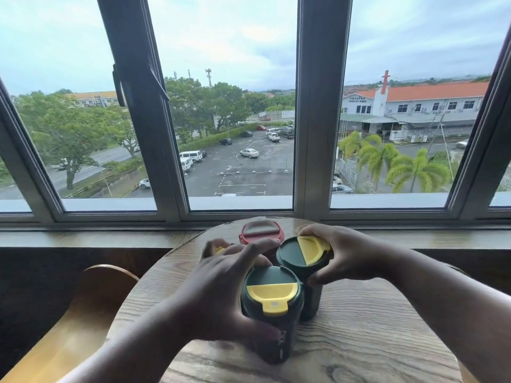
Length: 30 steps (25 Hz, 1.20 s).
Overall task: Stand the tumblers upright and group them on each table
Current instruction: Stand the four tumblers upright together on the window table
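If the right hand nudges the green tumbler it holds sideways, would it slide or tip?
The green tumbler looks tall for its base, so a push at the lid, where the right hand grips it, would probably tip it. Its neighbours stand close and may stop it. The wooden table looks smooth, so a low push likely slides it.

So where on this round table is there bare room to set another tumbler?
Bare wood lies on the table right of the near green tumbler, under the right forearm. The middle is crowded: green tumbler, red tumbler, left hand and right hand.
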{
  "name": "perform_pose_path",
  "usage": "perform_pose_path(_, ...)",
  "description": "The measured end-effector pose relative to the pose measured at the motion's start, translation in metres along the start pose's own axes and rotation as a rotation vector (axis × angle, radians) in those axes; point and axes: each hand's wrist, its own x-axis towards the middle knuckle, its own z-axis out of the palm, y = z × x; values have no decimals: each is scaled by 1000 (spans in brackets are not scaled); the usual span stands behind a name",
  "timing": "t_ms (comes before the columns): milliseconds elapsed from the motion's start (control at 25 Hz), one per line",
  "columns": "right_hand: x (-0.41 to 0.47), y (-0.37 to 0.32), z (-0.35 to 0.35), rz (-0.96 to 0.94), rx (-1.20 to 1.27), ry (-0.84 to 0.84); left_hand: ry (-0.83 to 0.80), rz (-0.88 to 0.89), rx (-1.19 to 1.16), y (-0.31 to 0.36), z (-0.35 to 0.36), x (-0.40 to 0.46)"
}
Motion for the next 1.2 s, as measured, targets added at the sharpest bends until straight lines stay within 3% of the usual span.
perform_pose_path(840,0,-7,-6,46,-75,-75,-49,37,30,-7,-9,-1)
perform_pose_path(1040,-5,-7,-11,56,-74,-50,142,-166,-335,-53,-11,-9)
perform_pose_path(1200,-8,-9,-9,43,-39,-54,67,-259,-540,-82,7,-15)
